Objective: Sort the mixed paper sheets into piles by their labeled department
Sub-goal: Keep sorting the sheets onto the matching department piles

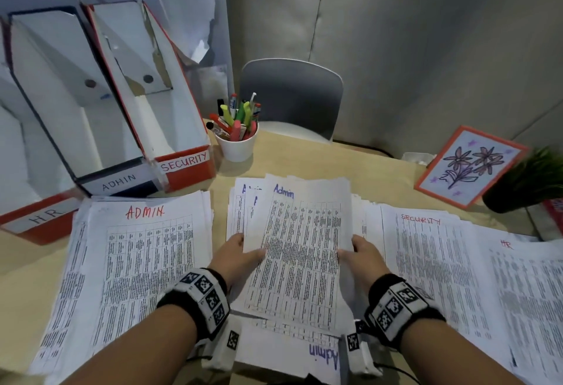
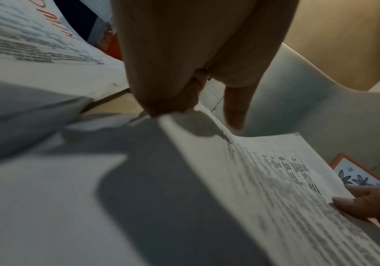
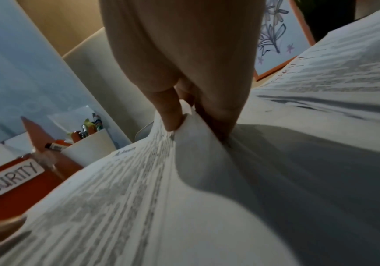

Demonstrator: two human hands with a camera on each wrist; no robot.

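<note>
A thin white printed sheet headed "Admin" in blue (image 1: 300, 250) is being pinched at its left edge by the left hand (image 1: 240, 252) and at its right edge by the right hand (image 1: 362, 252), thumbs on top. It is being held just above the mixed middle stack (image 1: 292, 345), right of the pile headed "ADMIN" in red (image 1: 134, 266). It is judged light, limp and easily creased, so both side edges are best held.

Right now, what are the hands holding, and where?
Both hold the Admin sheet by its side edges: left hand pinches the left edge, right hand the right.
</note>
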